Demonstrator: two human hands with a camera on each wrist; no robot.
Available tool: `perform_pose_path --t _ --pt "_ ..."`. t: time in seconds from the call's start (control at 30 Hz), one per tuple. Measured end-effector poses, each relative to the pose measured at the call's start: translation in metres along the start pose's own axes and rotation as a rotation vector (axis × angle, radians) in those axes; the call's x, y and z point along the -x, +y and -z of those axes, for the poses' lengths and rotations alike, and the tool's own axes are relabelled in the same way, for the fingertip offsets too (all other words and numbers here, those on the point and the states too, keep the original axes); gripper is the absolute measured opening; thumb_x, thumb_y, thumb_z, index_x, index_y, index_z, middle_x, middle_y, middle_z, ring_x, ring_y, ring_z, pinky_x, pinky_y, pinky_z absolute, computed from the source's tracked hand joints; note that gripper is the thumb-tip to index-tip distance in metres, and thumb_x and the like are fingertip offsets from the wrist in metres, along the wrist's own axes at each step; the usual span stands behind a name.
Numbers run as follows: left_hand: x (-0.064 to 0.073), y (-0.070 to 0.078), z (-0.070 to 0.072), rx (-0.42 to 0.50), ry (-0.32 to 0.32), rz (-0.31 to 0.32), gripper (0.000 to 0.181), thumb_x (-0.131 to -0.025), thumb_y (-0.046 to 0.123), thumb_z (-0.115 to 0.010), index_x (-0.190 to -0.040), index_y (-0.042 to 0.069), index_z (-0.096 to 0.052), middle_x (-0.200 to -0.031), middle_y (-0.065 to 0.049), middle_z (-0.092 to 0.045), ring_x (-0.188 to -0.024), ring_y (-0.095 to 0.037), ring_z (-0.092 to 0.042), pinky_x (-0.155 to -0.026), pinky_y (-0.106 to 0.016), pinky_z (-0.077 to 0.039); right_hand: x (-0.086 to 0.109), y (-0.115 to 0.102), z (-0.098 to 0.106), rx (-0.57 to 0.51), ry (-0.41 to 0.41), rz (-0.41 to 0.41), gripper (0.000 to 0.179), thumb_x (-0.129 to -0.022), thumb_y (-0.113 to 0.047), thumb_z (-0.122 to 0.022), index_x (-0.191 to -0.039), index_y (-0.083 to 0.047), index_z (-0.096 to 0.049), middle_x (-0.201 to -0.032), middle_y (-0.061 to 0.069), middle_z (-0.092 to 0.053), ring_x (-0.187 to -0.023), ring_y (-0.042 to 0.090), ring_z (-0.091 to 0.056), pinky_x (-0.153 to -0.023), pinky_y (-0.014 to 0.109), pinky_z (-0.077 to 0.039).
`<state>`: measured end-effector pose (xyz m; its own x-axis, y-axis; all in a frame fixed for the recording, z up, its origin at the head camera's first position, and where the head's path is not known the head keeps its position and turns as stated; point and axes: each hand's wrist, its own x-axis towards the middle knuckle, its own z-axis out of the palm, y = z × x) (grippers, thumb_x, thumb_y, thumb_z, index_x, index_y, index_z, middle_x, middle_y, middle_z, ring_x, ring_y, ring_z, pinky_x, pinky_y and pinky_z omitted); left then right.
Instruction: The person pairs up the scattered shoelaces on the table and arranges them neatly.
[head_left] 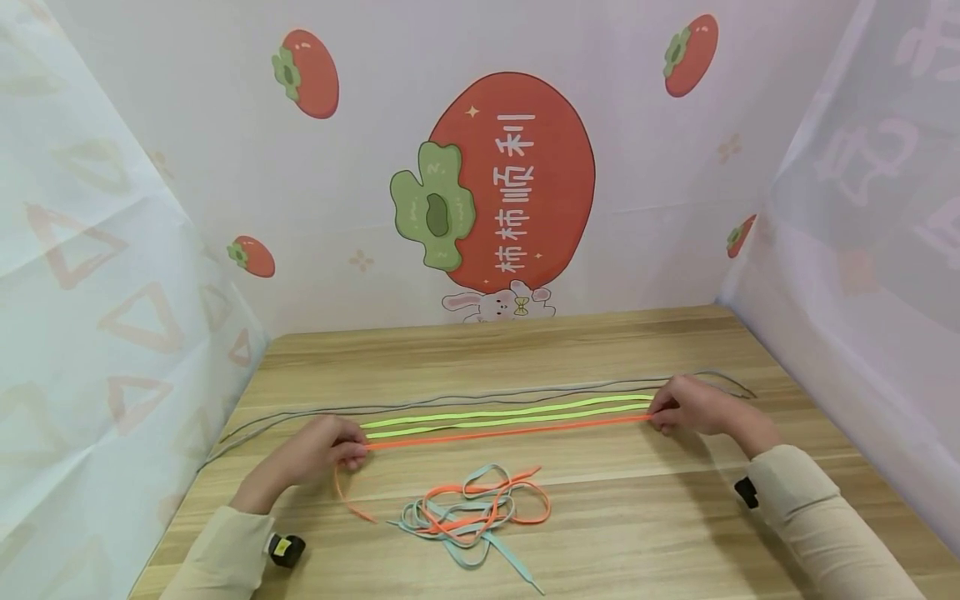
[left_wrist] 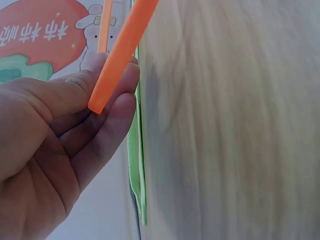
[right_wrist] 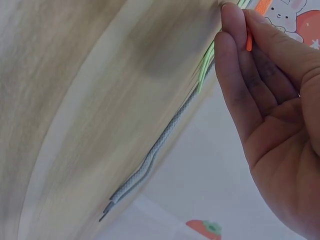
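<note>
An orange shoelace (head_left: pixel 510 432) is stretched straight between both hands, over the wooden table. My left hand (head_left: pixel 318 450) pinches it near the left side, and a loose orange tail hangs below that hand. In the left wrist view, thumb and fingertips grip the flat orange lace (left_wrist: pixel 117 65). On the right, my right hand (head_left: pixel 690 407) pinches the other end; a short orange tip (right_wrist: pixel 249 41) pokes out between thumb and fingers in the right wrist view. Just behind the stretched lace lies a yellow-green shoelace (head_left: pixel 495 414) in two nearly parallel strands.
Farther back, a long grey shoelace (head_left: pixel 450 398) lies doubled across the table (head_left: pixel 637 525). Nearer the front sits a tangle of an orange lace (head_left: pixel 534 522) and a light-blue lace (head_left: pixel 512 565). Printed cloth walls (head_left: pixel 352 300) stand at the back and both sides.
</note>
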<state>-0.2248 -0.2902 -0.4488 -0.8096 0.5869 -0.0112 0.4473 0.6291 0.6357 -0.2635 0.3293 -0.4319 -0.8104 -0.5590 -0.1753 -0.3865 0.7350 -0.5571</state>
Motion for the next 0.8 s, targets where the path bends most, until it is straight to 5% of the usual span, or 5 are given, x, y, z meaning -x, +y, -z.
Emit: perform_pose_path --t 0.43,0.8 --pt "0.016 -0.011 0.008 0.141 -0.035 0.067 0.012 -0.102 0.001 -0.064 -0.095 -0.001 -0.074 -0.085 -0.006 -0.074 -0.074 -0.007 -0.068 -0.068 -0.03 -0.062 0.007 0.008 0.008 0.047 0.016 -0.015 0.011 -0.099 -0.01 -0.073 -0.093 -0.011 -0.082 -0.078 -0.005 -0.074 -0.072 0.005 -0.063 -0.069 0.021 -0.051" --pt "0.033 -0.024 0.018 0.033 0.008 0.04 0.013 -0.102 0.005 -0.067 -0.09 0.005 -0.074 -0.08 0.0 -0.072 -0.071 -0.003 -0.065 -0.064 -0.026 -0.059 0.014 0.023 0.015 0.053 0.031 -0.015 0.01 -0.097 -0.007 -0.073 -0.091 -0.006 -0.081 -0.075 -0.003 -0.073 -0.069 0.002 -0.061 -0.067 0.02 -0.05"
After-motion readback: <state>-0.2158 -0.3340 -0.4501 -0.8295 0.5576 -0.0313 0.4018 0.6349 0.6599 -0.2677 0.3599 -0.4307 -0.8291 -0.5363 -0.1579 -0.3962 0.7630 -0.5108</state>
